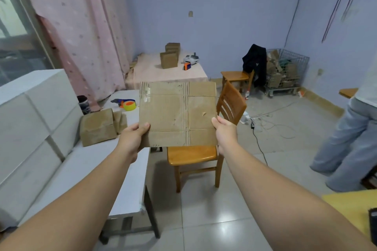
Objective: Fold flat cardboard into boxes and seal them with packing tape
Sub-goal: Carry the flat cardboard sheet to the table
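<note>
Both hands hold the flat cardboard sheet (177,112) upright in the air in front of a wooden chair (191,154), the left hand (133,135) pinching its lower left corner and the right hand (224,130) its right edge. By the far wall a wire basket (301,60) holds a jumble of cardboard pieces (274,79).

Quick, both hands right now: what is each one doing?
Left hand: pinching the lower left edge of the flat cardboard.
Right hand: gripping the cardboard's lower right edge.
</note>
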Demonstrator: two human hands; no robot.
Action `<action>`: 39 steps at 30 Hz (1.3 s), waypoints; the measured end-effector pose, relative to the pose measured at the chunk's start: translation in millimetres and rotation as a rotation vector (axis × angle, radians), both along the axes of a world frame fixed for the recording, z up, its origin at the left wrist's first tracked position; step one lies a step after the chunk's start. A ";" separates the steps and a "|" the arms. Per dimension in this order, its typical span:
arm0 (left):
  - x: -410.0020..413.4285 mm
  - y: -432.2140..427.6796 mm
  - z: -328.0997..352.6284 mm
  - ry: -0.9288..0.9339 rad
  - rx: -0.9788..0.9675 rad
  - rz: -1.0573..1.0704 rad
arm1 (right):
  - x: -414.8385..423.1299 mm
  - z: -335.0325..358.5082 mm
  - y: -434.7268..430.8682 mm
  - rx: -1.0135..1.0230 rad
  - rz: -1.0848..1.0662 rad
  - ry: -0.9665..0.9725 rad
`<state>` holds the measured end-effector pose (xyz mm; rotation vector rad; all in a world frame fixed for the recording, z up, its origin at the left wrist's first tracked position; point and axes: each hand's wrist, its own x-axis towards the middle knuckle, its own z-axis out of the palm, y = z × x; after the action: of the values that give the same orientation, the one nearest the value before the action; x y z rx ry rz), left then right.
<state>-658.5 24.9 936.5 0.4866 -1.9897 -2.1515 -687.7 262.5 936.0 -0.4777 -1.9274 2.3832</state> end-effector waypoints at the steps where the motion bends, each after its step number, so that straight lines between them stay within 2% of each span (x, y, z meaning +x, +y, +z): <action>1: -11.1 7.7 -1.6 -0.007 0.001 -0.004 | -10.8 -0.1 7.1 0.012 -0.003 -0.004; 10: -98.7 58.4 -6.9 -0.026 -0.022 0.042 | -108.0 -7.3 53.9 0.022 0.032 -0.032; 21: -208.3 81.7 -25.7 -0.066 -0.016 -0.017 | -198.3 -9.3 83.6 0.067 0.009 -0.058; 28: -295.5 94.9 -39.3 -0.061 0.053 -0.073 | -259.8 -2.8 94.2 0.079 -0.042 -0.056; 39: -388.3 113.7 -26.8 -0.065 0.040 -0.067 | -351.3 -8.8 115.3 0.074 -0.035 -0.048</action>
<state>-1046.9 138.6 909.7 0.5087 -2.0282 -2.2470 -1039.0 377.9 927.3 -0.5642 -2.0018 2.2905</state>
